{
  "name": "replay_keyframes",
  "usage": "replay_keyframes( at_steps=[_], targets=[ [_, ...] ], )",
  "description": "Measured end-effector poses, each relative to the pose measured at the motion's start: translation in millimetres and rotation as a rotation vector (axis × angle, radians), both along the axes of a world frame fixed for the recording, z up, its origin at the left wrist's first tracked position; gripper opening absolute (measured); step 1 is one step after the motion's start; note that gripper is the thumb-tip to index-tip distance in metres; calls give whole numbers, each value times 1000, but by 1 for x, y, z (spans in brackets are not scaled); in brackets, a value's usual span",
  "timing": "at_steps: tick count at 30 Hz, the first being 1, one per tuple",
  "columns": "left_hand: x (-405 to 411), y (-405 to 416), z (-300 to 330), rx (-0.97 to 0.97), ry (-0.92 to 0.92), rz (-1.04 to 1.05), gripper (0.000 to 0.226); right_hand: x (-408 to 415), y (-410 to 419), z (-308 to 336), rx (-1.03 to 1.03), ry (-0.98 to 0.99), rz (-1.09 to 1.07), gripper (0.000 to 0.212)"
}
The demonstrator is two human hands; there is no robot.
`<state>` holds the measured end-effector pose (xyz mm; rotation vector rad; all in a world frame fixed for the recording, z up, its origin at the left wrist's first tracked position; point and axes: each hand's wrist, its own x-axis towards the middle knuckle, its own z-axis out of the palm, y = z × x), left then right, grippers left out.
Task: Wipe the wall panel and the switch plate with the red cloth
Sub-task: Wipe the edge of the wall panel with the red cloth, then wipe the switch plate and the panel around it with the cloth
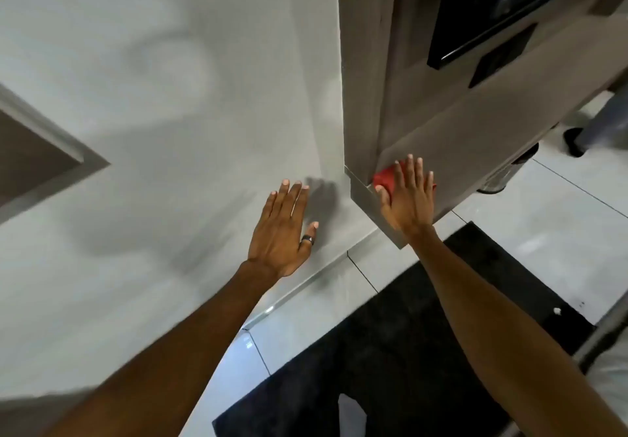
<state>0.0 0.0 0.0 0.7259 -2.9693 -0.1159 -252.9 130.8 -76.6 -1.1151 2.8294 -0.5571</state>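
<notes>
My right hand [406, 195] presses the red cloth [385, 178] flat against the lower part of the grey-brown wall panel [452, 130], near its bottom corner. Only the cloth's edges show around my fingers. Higher on the same panel sits a dark switch plate [503, 55], below a black framed screen [503, 4]. My left hand [283, 229], with a dark ring on the thumb, rests flat with fingers spread on the pale grey wall [170, 96] to the left of the panel and holds nothing.
A black mat [407, 351] lies on the light tiled floor [543, 219] below the panel. Another person's shoe and trouser leg [591, 130] stand at the right edge. A grey door frame [51, 151] juts in at the left.
</notes>
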Motion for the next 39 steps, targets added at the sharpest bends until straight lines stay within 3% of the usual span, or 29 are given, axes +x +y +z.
replay_keyframes(
  at_steps=[3, 5, 11, 13, 16, 19, 22, 24, 25, 27, 28, 32, 35, 37, 39],
  targets=[
    [-7, 0, -9, 18, -33, -21, 69, -14, -5, -19, 247, -96, 27, 103],
    [-4, 3, -14, 38, -41, -35, 69, -7, -4, -27, 356, -57, 44, 110],
    [36, 10, -8, 75, -39, -29, 67, 29, 4, -10, 338, 3, -25, 60],
    [58, 9, 0, 72, -15, -17, 67, 36, 8, 2, 222, -1, -59, 38],
    [94, 5, 19, 71, 39, 28, 66, 56, 14, 32, -148, -321, -215, 35],
    [134, -4, 44, 61, 105, 60, 69, 114, 11, 61, -628, -913, -281, 12],
    [178, -20, 74, 0, 195, 101, 66, 187, -6, 95, -1015, -1557, -210, 20],
    [199, -31, 97, -45, 257, 111, 65, 228, -27, 120, -1073, -1715, -109, 48],
    [210, -36, 110, -77, 294, 109, 64, 247, -38, 134, -1100, -1736, -46, 48],
    [239, -46, 137, -162, 379, 103, 61, 291, -63, 164, -1107, -1790, 91, 23],
    [256, -53, 152, -203, 418, 105, 60, 312, -80, 177, -1097, -1838, 144, 22],
    [320, -75, 195, -359, 550, 154, 58, 381, -124, 234, -1102, -1952, 302, 27],
    [369, -89, 215, -481, 629, 210, 57, 425, -141, 272, -1094, -2008, 408, 44],
    [397, -97, 224, -564, 662, 249, 57, 456, -150, 291, -1136, -1917, 503, 46],
    [427, -109, 233, -651, 689, 298, 57, 490, -165, 303, -1241, -1621, 501, 45]
  ],
)
